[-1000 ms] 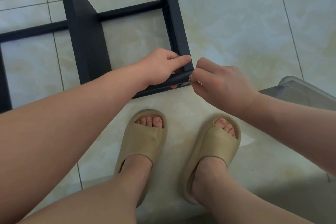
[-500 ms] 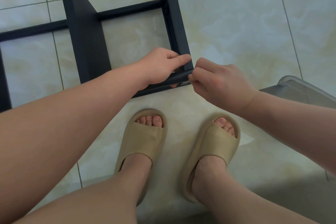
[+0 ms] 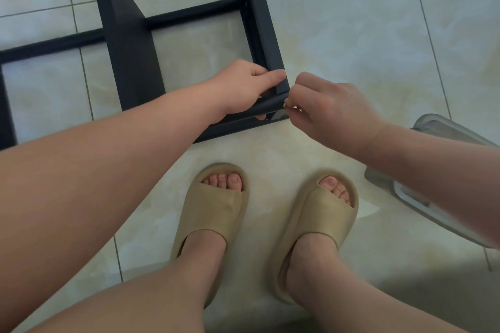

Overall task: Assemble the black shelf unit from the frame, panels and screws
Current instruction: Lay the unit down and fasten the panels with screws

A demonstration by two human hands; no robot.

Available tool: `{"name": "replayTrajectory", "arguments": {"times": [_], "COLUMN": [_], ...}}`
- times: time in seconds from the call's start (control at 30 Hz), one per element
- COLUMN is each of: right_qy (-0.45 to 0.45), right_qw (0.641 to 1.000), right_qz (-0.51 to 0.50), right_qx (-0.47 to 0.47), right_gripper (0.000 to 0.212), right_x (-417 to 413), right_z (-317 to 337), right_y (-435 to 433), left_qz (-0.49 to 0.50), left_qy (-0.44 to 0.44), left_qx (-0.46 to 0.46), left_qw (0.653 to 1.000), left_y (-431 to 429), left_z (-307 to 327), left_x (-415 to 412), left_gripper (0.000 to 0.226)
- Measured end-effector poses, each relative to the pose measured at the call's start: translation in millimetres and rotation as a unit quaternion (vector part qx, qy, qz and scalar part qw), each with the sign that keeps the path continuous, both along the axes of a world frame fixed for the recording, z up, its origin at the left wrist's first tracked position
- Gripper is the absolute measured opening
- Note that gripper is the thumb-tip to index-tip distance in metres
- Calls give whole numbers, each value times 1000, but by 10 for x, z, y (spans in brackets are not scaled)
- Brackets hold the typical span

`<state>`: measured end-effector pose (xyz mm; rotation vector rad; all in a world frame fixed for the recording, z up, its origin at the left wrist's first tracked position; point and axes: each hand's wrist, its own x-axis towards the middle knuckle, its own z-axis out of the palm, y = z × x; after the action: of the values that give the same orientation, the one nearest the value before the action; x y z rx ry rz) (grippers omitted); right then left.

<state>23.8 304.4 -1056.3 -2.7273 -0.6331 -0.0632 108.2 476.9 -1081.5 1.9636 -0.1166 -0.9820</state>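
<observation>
On the pale tiled floor [image 3: 351,35] the left hand [image 3: 243,84] curls round the near rail of the black frame [image 3: 259,21] at its near right corner, the right hand [image 3: 332,111] pinches a small bright piece [image 3: 285,106] there, and the long rails run left out of view.

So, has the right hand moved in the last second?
Yes, a little: the right hand, pinching a screw at the frame corner, has shifted up the picture, away from the slippers, which stayed put.
</observation>
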Motion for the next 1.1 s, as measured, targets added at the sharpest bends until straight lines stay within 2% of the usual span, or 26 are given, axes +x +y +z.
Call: {"name": "replayTrajectory", "arguments": {"times": [0.33,0.67,1.0,1.1], "right_qy": [41,-6,28,50], "right_qw": [995,997,995,993], "right_qz": [-95,-64,-86,-101], "right_qx": [10,-35,-49,-20], "right_gripper": [9,5,13,15], "right_x": [330,310,301,301], "right_z": [27,45,77,94], "right_y": [-152,-129,-105,-145], "left_qz": [39,27,32,32], "left_qy": [-7,-23,-22,-21], "left_qx": [12,17,18,15], "left_qw": [999,999,999,999], "left_y": [-271,-271,-279,-271], "left_z": [65,44,32,34], "left_x": [351,327,318,315], "left_gripper": [59,60,60,58]}}
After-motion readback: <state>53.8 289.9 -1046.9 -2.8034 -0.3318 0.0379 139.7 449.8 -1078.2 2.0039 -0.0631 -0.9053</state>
